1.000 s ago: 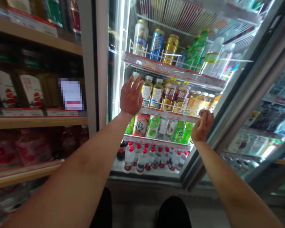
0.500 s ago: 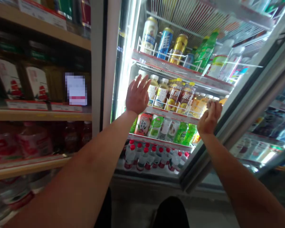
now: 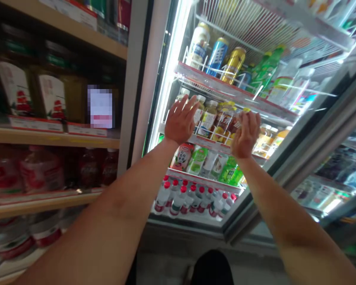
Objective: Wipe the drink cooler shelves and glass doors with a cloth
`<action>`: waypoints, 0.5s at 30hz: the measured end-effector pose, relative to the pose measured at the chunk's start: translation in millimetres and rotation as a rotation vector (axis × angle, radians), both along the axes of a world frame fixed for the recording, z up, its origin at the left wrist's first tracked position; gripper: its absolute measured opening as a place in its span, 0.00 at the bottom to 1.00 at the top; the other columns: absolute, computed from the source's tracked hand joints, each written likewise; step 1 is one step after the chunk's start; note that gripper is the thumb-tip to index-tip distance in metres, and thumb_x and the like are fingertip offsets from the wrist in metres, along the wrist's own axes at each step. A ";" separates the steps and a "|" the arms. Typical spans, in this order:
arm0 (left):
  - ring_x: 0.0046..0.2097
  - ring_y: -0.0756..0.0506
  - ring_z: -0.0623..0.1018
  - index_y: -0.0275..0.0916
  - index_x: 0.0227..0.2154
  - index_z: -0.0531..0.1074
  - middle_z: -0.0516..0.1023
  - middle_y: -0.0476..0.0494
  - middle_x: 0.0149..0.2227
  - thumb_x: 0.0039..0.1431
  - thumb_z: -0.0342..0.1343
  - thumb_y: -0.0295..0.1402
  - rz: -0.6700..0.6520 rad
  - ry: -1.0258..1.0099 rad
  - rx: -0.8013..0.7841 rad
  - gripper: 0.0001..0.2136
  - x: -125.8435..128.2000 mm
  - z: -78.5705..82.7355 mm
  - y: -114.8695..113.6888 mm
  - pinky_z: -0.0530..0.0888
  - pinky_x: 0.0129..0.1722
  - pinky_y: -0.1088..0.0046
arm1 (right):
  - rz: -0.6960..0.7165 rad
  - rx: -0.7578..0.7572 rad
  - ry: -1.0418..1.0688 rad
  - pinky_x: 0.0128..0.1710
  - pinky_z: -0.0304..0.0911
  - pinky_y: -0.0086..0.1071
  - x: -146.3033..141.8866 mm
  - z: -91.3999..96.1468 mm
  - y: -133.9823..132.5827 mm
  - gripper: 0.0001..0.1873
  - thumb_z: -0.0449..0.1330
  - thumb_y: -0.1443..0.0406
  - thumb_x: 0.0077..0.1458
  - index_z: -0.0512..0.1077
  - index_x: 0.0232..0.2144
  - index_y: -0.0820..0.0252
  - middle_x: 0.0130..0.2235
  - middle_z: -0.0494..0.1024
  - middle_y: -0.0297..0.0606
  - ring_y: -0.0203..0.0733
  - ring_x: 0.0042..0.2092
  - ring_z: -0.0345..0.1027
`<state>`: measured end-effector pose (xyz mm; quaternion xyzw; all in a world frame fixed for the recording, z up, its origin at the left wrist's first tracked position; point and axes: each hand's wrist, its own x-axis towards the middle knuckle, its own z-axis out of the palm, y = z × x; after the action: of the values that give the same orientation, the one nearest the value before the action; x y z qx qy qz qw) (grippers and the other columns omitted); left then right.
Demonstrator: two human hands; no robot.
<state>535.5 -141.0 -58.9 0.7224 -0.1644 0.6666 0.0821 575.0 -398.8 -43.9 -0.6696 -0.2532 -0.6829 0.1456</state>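
My left hand (image 3: 180, 120) is raised with its fingers stretched out. It is in front of the left end of a cooler shelf, covering part of the white-capped bottles (image 3: 208, 118). I cannot tell whether it touches them. Farther right, my right hand (image 3: 245, 134) stands upright with fingers loosely bent, and no object shows in it. Behind it are dark drinks with yellow caps (image 3: 224, 120), partly hidden by the hand. Between the two hands runs the shelf's price rail (image 3: 210, 143).
A glass cooler door (image 3: 273, 174) stands on the right. Cans (image 3: 233, 65) and green bottles line the shelf above; cartons (image 3: 182, 156) and small red-capped water bottles (image 3: 178, 202) sit below. Wooden shelves (image 3: 101, 140) with large bottles stand left.
My right hand has moved left, away from the door side, to the yellow-capped bottles. My left hand stays before the white-capped bottles. The view has shifted slightly.
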 end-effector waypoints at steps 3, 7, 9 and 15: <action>0.72 0.42 0.54 0.43 0.66 0.59 0.60 0.47 0.69 0.65 0.42 0.28 -0.025 0.013 -0.015 0.26 -2.0 0.1 -0.5 0.53 0.72 0.53 | -0.020 -0.076 0.036 0.68 0.51 0.59 -8.7 2.4 22.6 0.28 0.40 0.64 0.68 0.62 0.66 0.54 0.65 0.65 0.45 0.56 0.71 0.48; 0.72 0.42 0.55 0.41 0.66 0.60 0.61 0.45 0.69 0.65 0.42 0.28 -0.013 0.005 -0.005 0.26 -2.4 0.5 -1.0 0.54 0.71 0.54 | -0.023 -0.183 0.039 0.68 0.51 0.57 -18.8 8.9 43.9 0.28 0.42 0.63 0.68 0.59 0.67 0.54 0.66 0.63 0.44 0.56 0.71 0.47; 0.72 0.42 0.55 0.41 0.66 0.60 0.61 0.44 0.69 0.66 0.41 0.29 -0.010 -0.004 -0.006 0.26 -2.3 0.5 -1.2 0.54 0.71 0.55 | -0.008 -0.218 0.044 0.68 0.50 0.58 -21.4 12.6 51.7 0.29 0.43 0.63 0.68 0.57 0.68 0.54 0.67 0.62 0.44 0.56 0.72 0.46; 0.73 0.43 0.51 0.38 0.69 0.53 0.56 0.40 0.71 0.69 0.40 0.37 -0.067 0.005 -0.048 0.27 -4.3 0.2 -1.6 0.51 0.72 0.57 | 0.090 -0.215 0.113 0.70 0.44 0.59 -25.9 17.3 79.2 0.29 0.42 0.62 0.68 0.55 0.69 0.54 0.69 0.57 0.42 0.55 0.73 0.39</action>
<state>531.2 -142.6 -58.7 0.7160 -0.1726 0.6653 0.1221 549.1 -319.7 -26.7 -0.7068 -0.3463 -0.6056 0.1175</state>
